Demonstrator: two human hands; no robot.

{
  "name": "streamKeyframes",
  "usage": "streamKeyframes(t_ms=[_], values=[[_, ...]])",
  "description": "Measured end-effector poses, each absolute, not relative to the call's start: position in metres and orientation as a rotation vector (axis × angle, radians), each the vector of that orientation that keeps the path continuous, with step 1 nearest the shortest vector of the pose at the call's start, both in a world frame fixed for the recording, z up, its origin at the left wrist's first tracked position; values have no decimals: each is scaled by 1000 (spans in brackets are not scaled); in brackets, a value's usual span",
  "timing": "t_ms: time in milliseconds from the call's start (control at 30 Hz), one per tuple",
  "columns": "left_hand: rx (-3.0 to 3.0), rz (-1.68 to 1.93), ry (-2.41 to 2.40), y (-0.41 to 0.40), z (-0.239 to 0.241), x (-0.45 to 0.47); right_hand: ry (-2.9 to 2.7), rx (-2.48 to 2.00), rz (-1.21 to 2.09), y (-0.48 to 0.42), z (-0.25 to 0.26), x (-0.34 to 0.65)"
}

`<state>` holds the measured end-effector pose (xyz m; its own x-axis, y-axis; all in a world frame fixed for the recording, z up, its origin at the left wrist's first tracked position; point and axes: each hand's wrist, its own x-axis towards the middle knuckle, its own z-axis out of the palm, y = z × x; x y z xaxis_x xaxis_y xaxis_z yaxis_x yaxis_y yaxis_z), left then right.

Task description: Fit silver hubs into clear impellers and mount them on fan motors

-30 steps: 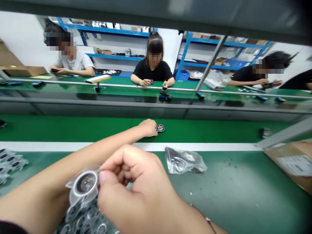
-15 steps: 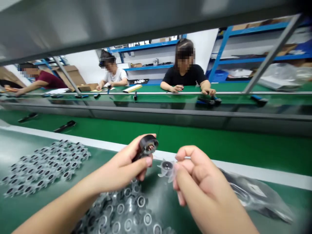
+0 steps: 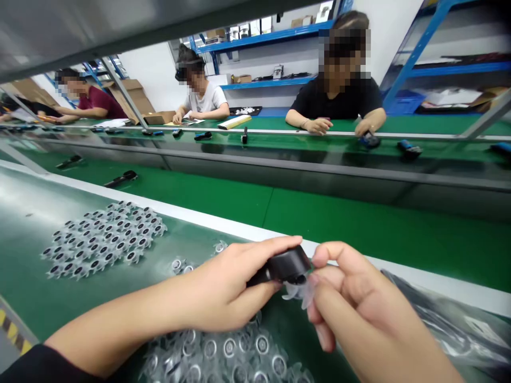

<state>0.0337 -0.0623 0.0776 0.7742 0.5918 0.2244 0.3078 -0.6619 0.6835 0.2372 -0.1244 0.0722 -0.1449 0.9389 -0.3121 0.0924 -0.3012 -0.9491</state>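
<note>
My left hand (image 3: 235, 284) is closed around a black handheld housing (image 3: 288, 264) with a round head, tilted so its open face points down. Between the thumb and fingers of my right hand (image 3: 343, 290) is a clear plastic fan blade (image 3: 297, 291). The blade sits right under the housing's round head; I cannot tell whether it is seated on it. Below my hands lies a heap of similar clear fan blades (image 3: 229, 348), showing pale hub rings. More blades (image 3: 104, 234) with dark hubs are spread close together at the left.
A green conveyor belt (image 3: 215, 199) runs past the bench, carrying black handheld parts (image 3: 122, 179). Clear bags with dark parts (image 3: 443, 319) lie at the right. Across the line, several people (image 3: 337, 96) sit working. A metal shelf (image 3: 99, 32) hangs overhead.
My left hand has turned the housing face-down and moved right, over the fan blade in my right hand. The two parts have come together. The camera view has shifted too.
</note>
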Motion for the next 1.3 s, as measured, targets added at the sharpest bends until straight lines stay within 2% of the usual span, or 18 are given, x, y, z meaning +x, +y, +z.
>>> streamKeyframes(t_ms=[433,600,833,1000,1133,1300], values=[[2528,465,699,-63,68,26,-1063,-1487,1499,-127,70,232],[2621,550,705,-65,59,30,-938,-1511,1459,-127,77,225],[2713,585,653,-62,60,30,-918,-1401,1620,-123,75,227],[2814,490,660,-61,61,28,-1011,-1484,1538,-121,74,231],[2853,471,633,-62,60,30,-1013,-1367,1679,-118,66,237],[2743,576,612,-65,50,33,-704,-1153,1829,-115,57,235]])
